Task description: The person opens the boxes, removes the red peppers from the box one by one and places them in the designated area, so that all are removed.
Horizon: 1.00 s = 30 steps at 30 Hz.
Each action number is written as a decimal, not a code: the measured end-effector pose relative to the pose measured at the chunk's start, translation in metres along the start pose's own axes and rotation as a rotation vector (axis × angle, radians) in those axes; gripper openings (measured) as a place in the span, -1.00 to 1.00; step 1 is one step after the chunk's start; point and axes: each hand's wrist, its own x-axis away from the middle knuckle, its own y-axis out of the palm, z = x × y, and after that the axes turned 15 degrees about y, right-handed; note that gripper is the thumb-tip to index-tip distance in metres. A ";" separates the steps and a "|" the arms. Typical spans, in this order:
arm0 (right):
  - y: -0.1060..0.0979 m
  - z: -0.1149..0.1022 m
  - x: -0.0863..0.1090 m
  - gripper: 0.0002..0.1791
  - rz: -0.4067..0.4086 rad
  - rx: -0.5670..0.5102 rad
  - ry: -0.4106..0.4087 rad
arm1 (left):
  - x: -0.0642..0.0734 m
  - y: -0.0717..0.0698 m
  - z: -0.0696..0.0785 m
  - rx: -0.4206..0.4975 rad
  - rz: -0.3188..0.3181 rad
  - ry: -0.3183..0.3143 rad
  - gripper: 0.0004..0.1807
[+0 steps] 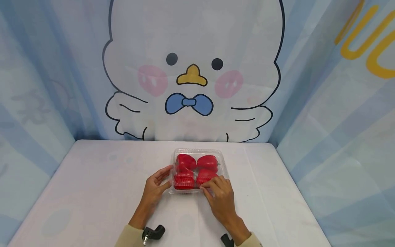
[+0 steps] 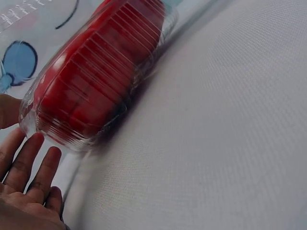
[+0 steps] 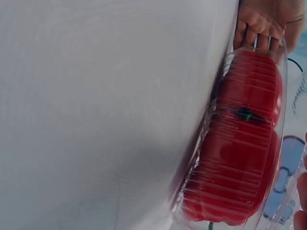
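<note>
Several glossy red bell peppers (image 1: pixel 207 162) sit in a clear plastic clamshell box (image 1: pixel 225 171) with ribbed walls. My left hand (image 1: pixel 155 183) rests against the box's left side, its fingers mostly straight (image 2: pixel 29 177). At the front edge, right of the middle, my right hand (image 1: pixel 219 193) pinches the box's clear lid (image 3: pixel 287 211) between thumb and fingers. A strip of lid stands apart from the box wall in the right wrist view, where only fingertips of the right hand show at the right border. Green stems (image 3: pixel 244 114) show through the plastic.
The box stands on a white-covered table (image 1: pixel 102 181), toward its back edge. Behind rises a curtain (image 1: pixel 194 34) printed with a white bird in a blue bow tie. Pale blue cloth walls (image 1: pixel 339 120) close in both sides. Black wrist mounts (image 1: pixel 154 232) sit on the forearms.
</note>
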 end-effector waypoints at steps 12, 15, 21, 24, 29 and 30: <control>-0.003 -0.006 -0.007 -0.73 0.011 0.013 0.030 | -0.001 0.003 -0.002 -0.075 0.009 -0.002 -0.40; -0.003 -0.006 -0.009 -0.71 0.030 0.004 0.025 | -0.001 0.004 -0.001 -0.089 0.007 -0.001 -0.39; -0.003 -0.007 -0.011 -0.70 0.052 -0.001 0.024 | 0.000 0.003 -0.001 -0.087 0.008 0.000 -0.38; -0.003 -0.007 -0.011 -0.72 0.046 -0.010 0.039 | 0.000 0.003 -0.001 -0.084 0.005 0.003 -0.37; -0.004 -0.008 -0.013 -0.73 0.038 -0.036 0.071 | 0.000 0.002 -0.002 -0.083 -0.005 0.006 -0.37; -0.004 -0.009 -0.013 -0.73 0.039 -0.038 0.075 | 0.001 0.002 -0.002 -0.082 -0.007 0.006 -0.37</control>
